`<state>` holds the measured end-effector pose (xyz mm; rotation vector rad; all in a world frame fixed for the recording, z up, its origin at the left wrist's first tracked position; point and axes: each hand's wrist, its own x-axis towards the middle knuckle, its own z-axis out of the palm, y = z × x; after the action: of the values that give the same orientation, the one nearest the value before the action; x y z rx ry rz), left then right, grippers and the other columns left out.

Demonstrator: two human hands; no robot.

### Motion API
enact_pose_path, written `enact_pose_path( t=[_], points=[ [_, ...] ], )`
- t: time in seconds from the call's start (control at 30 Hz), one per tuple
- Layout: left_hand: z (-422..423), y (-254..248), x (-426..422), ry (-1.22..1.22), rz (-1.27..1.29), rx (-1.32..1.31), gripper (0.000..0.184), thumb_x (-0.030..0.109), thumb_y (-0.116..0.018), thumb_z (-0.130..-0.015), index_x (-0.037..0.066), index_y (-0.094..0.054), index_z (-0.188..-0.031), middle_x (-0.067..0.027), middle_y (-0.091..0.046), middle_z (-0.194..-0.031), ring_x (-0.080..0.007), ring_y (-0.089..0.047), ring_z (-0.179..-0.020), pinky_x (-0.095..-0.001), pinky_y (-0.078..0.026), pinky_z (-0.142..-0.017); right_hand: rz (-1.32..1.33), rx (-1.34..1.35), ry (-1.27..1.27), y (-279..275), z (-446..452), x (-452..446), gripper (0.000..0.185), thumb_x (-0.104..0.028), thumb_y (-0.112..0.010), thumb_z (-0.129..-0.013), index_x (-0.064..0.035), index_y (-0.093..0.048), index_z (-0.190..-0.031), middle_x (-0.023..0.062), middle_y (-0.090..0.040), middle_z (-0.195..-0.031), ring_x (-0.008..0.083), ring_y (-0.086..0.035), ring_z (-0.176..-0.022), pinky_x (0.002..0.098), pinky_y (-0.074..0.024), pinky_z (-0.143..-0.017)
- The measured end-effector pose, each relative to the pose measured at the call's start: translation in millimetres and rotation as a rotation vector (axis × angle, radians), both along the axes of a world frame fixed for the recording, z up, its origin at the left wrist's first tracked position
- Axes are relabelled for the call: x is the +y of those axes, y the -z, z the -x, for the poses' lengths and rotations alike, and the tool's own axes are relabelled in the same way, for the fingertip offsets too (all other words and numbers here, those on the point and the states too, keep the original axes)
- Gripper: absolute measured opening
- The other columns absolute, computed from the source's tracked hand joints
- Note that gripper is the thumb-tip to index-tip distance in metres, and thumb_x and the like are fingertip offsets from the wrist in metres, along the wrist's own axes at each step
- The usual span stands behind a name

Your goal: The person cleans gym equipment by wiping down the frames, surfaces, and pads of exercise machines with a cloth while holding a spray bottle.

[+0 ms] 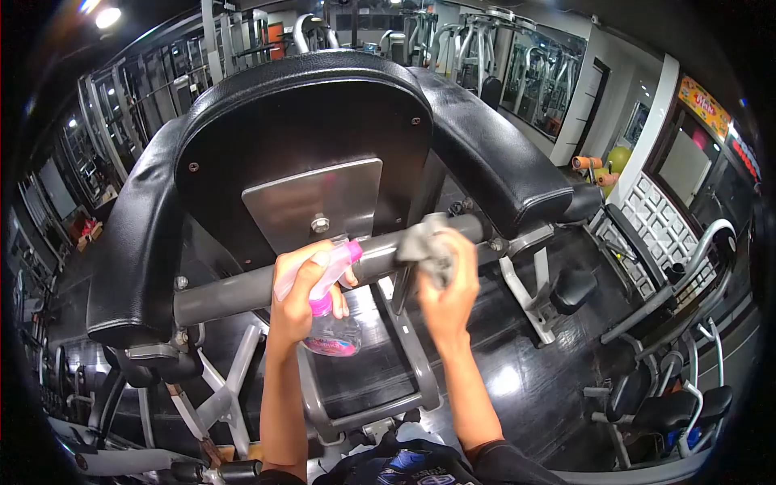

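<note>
My left hand [296,303] is closed round the neck of a spray bottle [334,335] with a pink trigger head and a clear body. Its nozzle points toward a grey metal crossbar [226,295] on the gym machine. A crumpled grey cloth [427,246] is gripped in my right hand [453,287], slightly blurred, against or just over the right part of that bar. Above both hands rises the black padded backrest [299,121], seen from behind, with a bolted metal plate [339,198].
Long black arm pads flank the backrest, one on the left [133,242] and one on the right [501,145]. Below is the grey machine frame [416,364] on a shiny dark floor [517,388]. More gym equipment [671,396] stands at the right.
</note>
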<state>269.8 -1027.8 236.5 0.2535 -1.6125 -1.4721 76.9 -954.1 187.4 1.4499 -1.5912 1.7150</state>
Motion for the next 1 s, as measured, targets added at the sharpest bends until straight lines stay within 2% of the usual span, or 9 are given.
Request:
enact_pose_path(
  t=[0.13,0.23,0.37,0.5,0.57,0.73,0.77,0.9,1.0],
  points=[
    [2,1,1,-0.029,0.068,-0.003,0.049,0.034,-0.039,-0.094,-0.011,-0.055,-0.082,-0.0197,-0.060,-0.072,-0.0185,-0.056,-0.042,-0.0304,-0.052,-0.043,0.076,-0.286,0.232,30,29,-10,0.045,-0.002,-0.067,-0.075,0.0026,-0.050,-0.117,0.0233,-0.051,-0.123,0.0389,-0.051,-0.116,0.0429,-0.0388,-0.101],
    [4,6,-1,-0.064,0.099,0.007,0.049,0.034,-0.039,-0.094,-0.011,-0.055,-0.082,-0.0201,-0.060,-0.072,-0.0185,-0.056,-0.042,-0.0305,-0.052,-0.043,0.212,-0.342,0.217,65,0,-25,0.043,-0.008,-0.063,-0.085,0.0043,-0.044,-0.122,0.0151,-0.045,-0.117,0.0276,-0.042,-0.115,0.0394,-0.0304,-0.102],
    [3,5,1,-0.078,0.083,-0.003,0.049,0.035,-0.039,-0.093,-0.011,-0.055,-0.082,-0.0202,-0.061,-0.072,-0.0184,-0.055,-0.041,-0.0306,-0.051,-0.042,0.226,-0.442,-0.098,77,-34,-26,0.060,-0.018,-0.066,-0.085,0.0058,-0.037,-0.132,0.0180,-0.040,-0.123,0.0342,-0.040,-0.123,0.0445,-0.0275,-0.106],
    [2,4,3,-0.093,0.076,-0.030,0.051,0.037,-0.040,-0.091,-0.011,-0.055,-0.080,-0.0199,-0.060,-0.070,-0.0185,-0.054,-0.039,-0.0302,-0.051,-0.041,0.545,-1.042,-0.133,88,11,-54,0.041,-0.018,-0.050,-0.097,-0.0011,-0.041,-0.133,0.0097,-0.050,-0.125,0.0206,-0.051,-0.112,0.0341,-0.0381,-0.100],
    [2,5,2,-0.089,0.084,-0.036,0.052,0.038,-0.041,-0.090,-0.011,-0.055,-0.080,-0.0198,-0.060,-0.070,-0.0185,-0.054,-0.039,-0.0299,-0.051,-0.041,0.604,-1.355,-0.320,52,16,-38,0.032,-0.022,-0.052,-0.097,-0.0080,-0.047,-0.125,0.0026,-0.059,-0.108,0.0132,-0.058,-0.092,0.0280,-0.0473,-0.080],
    [3,5,4,-0.123,0.103,-0.043,0.054,0.041,-0.043,-0.088,-0.011,-0.055,-0.079,-0.0195,-0.060,-0.068,-0.0184,-0.055,-0.039,-0.0300,-0.050,-0.041,0.359,-1.348,-0.289,79,-46,-44,0.051,-0.023,-0.052,-0.098,-0.0029,-0.033,-0.142,0.0101,-0.048,-0.132,0.0163,-0.052,-0.112,0.0308,-0.0422,-0.096],
    [1,6,4,-0.091,0.069,-0.010,0.051,0.039,-0.046,-0.088,-0.011,-0.057,-0.080,-0.0180,-0.060,-0.071,-0.0182,-0.056,-0.042,-0.0293,-0.050,-0.043,0.284,-1.451,-0.584,82,-57,-34,0.053,-0.021,-0.053,-0.097,-0.0025,-0.032,-0.143,0.0102,-0.050,-0.132,0.0171,-0.052,-0.114,0.0320,-0.0408,-0.098],
    [-4,4,7,-0.056,0.001,0.013,0.048,0.036,-0.050,-0.088,-0.011,-0.059,-0.081,-0.0171,-0.061,-0.073,-0.0183,-0.058,-0.044,-0.0293,-0.051,-0.046,0.322,-1.364,-0.377,89,-33,-36,0.033,-0.021,-0.049,-0.099,-0.0076,-0.046,-0.129,0.0077,-0.060,-0.110,0.0199,-0.062,-0.094,0.0341,-0.0501,-0.084],
    [-9,9,10,-0.079,-0.003,-0.002,0.049,0.037,-0.050,-0.088,-0.011,-0.059,-0.083,-0.0174,-0.062,-0.074,-0.0186,-0.057,-0.044,-0.0300,-0.050,-0.045,0.427,-1.479,-0.523,72,23,-29,0.024,-0.029,-0.047,-0.098,-0.0099,-0.053,-0.112,0.0035,-0.058,-0.098,0.0138,-0.057,-0.085,0.0310,-0.0491,-0.070]
  ],
)
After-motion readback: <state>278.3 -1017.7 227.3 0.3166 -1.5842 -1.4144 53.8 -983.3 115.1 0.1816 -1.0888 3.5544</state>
